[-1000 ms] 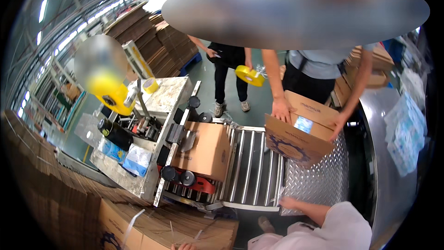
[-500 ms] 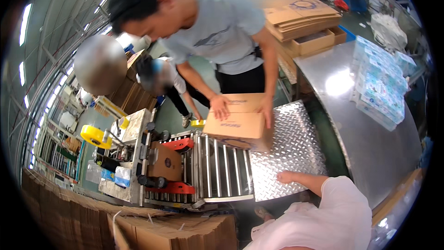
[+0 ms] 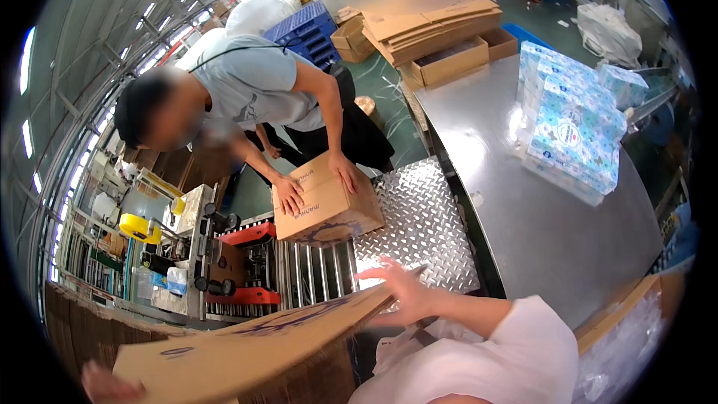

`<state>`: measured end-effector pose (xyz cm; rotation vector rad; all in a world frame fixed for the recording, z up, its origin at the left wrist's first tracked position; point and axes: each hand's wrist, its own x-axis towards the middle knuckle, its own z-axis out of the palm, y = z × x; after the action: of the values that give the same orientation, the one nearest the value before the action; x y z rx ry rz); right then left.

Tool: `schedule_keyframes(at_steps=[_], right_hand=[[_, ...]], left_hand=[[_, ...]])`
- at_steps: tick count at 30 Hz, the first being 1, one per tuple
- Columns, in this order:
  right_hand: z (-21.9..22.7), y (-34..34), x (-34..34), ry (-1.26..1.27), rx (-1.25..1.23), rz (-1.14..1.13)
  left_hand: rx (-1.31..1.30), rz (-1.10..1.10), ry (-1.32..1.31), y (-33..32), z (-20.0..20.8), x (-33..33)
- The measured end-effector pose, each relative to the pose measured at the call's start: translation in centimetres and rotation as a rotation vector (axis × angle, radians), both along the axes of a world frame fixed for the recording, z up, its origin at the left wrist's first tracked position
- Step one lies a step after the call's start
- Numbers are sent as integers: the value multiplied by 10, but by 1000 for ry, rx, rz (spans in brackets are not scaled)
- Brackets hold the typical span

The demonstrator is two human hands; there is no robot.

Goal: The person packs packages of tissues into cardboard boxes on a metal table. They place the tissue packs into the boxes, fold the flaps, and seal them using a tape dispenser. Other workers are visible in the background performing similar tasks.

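Note:
A flattened cardboard carton (image 3: 254, 340) with dark blue printing is tilted up in front of me, between my two hands. At its right end my right hand (image 3: 400, 292) grips the edge, some fingers stretched across it. My left hand (image 3: 112, 385), slightly blurred and partly cut off by the rim, is closed at the carton's left edge. Beneath the carton lies a stack of brown cardboard (image 3: 318, 374). Across from me, a co-worker's two hands rest on a closed carton (image 3: 329, 202), which sits partly on the rollers and partly on the diamond-plate metal sheet (image 3: 426, 213).
A roller conveyor (image 3: 307, 273) leads left into a carton-taping machine (image 3: 243, 236) with red guides. To the right stands a steel table (image 3: 493, 180) bearing blue-patterned wrapped packs (image 3: 572, 127). Flattened cartons (image 3: 434, 26) are piled beyond, and an open box with clear plastic (image 3: 628, 337) stands lower right.
My right hand has left the metal sheet and come to the flattened carton, now raised off the stack; my left hand has come into view. The co-worker's carton has moved left, toward the rollers.

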<state>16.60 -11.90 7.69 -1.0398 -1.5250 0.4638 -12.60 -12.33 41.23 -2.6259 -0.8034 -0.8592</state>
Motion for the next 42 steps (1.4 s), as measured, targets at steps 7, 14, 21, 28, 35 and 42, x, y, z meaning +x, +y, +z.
schedule_keyframes(at_steps=[7, 14, 21, 28, 35, 42], right_hand=[[4, -40, 71, -404, 204, -613], [-14, 6, 70, -851, 64, -584], [-27, 2, 36, -967, -1, -747], [-15, -7, 20, -660, 85, -613], [-45, 17, 32, -827, -21, -43], [-95, 32, 15, -893, -290, -5]], left_hand=[[-240, 65, -1229, 254, -199, -74], [-135, -163, 120, 214, -321, 51], [-641, 124, 334, 251, -321, 82], [-755, -5, 624, 299, -305, 78], [-776, 80, 881, 242, -297, 126], [-902, -376, 848, 204, -434, 134]])
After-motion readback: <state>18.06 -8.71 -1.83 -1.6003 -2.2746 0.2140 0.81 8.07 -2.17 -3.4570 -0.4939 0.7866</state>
